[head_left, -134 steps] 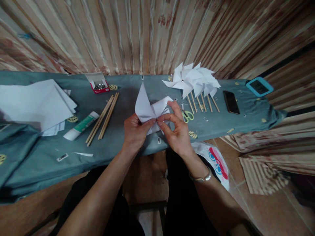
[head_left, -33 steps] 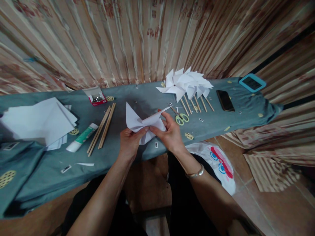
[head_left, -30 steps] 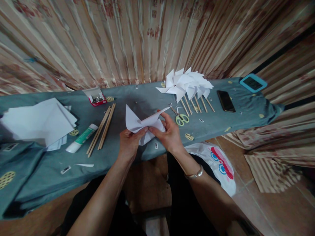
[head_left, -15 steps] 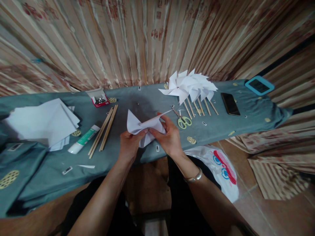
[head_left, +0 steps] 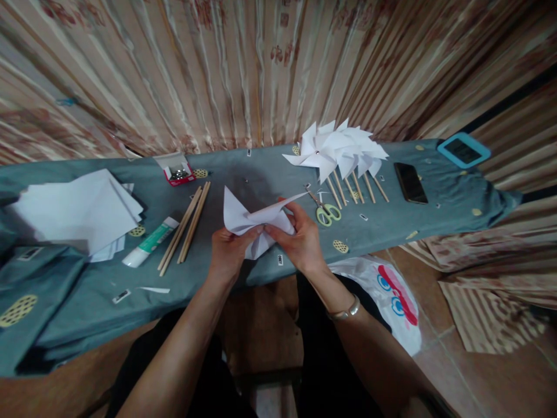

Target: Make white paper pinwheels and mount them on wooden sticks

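Note:
A white paper pinwheel [head_left: 261,218], its blades folded toward the middle, is held over the near edge of the cloth-covered table. My left hand [head_left: 230,251] pinches it from the left, thumb at the centre. From the right my right hand [head_left: 302,239] grips it too, thumb meeting the other thumb at the folded tips. No stick shows on this pinwheel. Several wooden sticks [head_left: 185,226] lie to the left of my hands. Right of them rest scissors with green handles [head_left: 327,214], and beyond these several pinwheels on sticks [head_left: 333,150] overlap in a row.
At the left lie a stack of white paper [head_left: 73,212] and a glue tube [head_left: 150,242]. An opened small box of metal pins [head_left: 178,174] stands behind the sticks. A phone [head_left: 410,182] and a blue-framed device [head_left: 463,150] are at the right. A curtain [head_left: 243,69] hangs behind the table.
Both hands keep their pinch on the paper pinwheel, with only tiny shifts of the fingers. The view has moved slightly; the things on the table lie as before.

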Demonstrator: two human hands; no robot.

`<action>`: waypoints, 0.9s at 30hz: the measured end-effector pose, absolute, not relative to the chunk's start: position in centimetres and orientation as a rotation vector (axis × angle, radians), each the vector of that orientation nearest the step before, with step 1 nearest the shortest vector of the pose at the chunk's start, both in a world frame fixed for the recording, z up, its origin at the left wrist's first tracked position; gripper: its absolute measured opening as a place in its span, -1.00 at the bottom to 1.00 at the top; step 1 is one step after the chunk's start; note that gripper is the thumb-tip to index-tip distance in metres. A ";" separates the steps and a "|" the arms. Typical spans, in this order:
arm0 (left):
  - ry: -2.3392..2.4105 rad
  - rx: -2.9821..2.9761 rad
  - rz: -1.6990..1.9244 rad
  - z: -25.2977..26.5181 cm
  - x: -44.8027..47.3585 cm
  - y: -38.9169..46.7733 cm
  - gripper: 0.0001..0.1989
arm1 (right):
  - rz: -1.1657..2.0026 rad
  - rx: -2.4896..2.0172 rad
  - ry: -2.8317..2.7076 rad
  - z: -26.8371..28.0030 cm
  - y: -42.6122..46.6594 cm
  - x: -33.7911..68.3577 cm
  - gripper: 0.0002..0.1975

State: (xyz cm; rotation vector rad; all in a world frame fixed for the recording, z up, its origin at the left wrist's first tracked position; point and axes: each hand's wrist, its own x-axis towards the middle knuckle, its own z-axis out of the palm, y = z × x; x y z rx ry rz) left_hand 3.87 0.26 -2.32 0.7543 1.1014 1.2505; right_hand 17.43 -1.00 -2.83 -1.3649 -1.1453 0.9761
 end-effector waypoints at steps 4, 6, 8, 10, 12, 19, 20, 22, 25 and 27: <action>1.101 0.749 1.245 -2.3 3.9 0.4 -0.63 | 1.010 -1.352 -1.145 -2.8 -1.0 17.5 -0.41; 1.096 0.751 1.245 -2.4 3.9 0.4 -0.65 | 1.015 -1.360 -1.139 -2.7 -1.0 17.5 -0.40; 1.085 0.743 1.244 -2.4 3.9 0.4 -0.66 | 1.021 -1.371 -1.128 -2.6 -1.0 17.5 -0.38; 1.078 0.730 1.243 -2.3 3.9 0.4 -0.67 | 1.041 -1.374 -1.112 -2.6 -1.0 17.5 -0.37; 1.082 0.723 1.246 -2.3 4.0 0.4 -0.68 | 1.056 -1.364 -1.099 -2.6 -1.0 17.5 -0.38; 1.108 0.749 1.222 -2.5 4.0 0.4 -0.67 | 1.050 -1.370 -1.079 -2.8 -1.0 17.5 -0.42; 1.111 0.753 1.220 -2.4 4.0 0.4 -0.66 | 1.051 -1.373 -1.071 -2.8 -1.0 17.5 -0.43; 1.114 0.757 1.222 -2.4 4.0 0.4 -0.66 | 1.056 -1.373 -1.046 -2.9 -1.0 17.4 -0.44; 1.116 0.762 1.225 -2.4 4.0 0.4 -0.68 | 1.053 -1.356 -1.016 -3.0 -1.0 17.3 -0.45; 1.115 0.768 1.222 -2.4 4.0 0.4 -0.69 | 1.055 -1.350 -1.002 -3.1 -1.0 17.2 -0.46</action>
